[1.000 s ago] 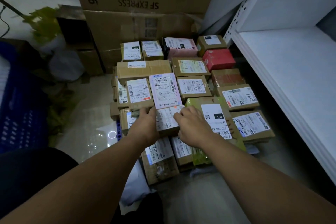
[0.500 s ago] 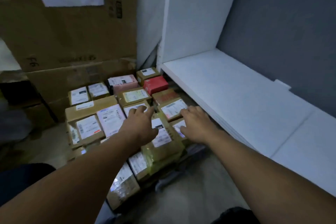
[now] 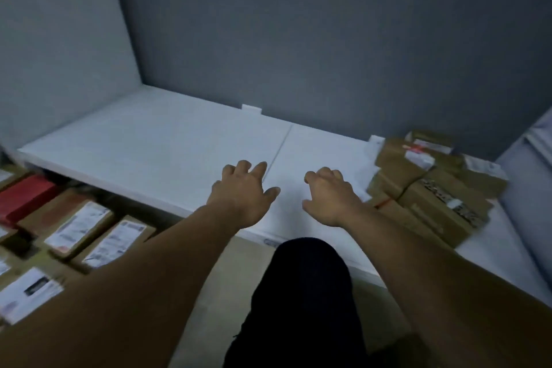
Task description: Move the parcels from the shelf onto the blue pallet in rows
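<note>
head view: a person's left hand (image 3: pixel 243 191) and right hand (image 3: pixel 327 197) hover over the white shelf (image 3: pixel 149 140), each grip spread and holding nothing. the parcels left to move sit in a loose pile (image 3: pixel 427 185) at the shelf's right end, just beside the right hand. pulling one from low in that pile could tip others off the edge. counted: two hands; at least five parcels there, blurred; below left, one red parcel (image 3: pixel 24 197) and at least four labelled brown parcels (image 3: pixel 77 224). the pallet is hidden.

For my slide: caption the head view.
Left hand and right hand, both empty, above the white shelf near stacked parcels.
</note>
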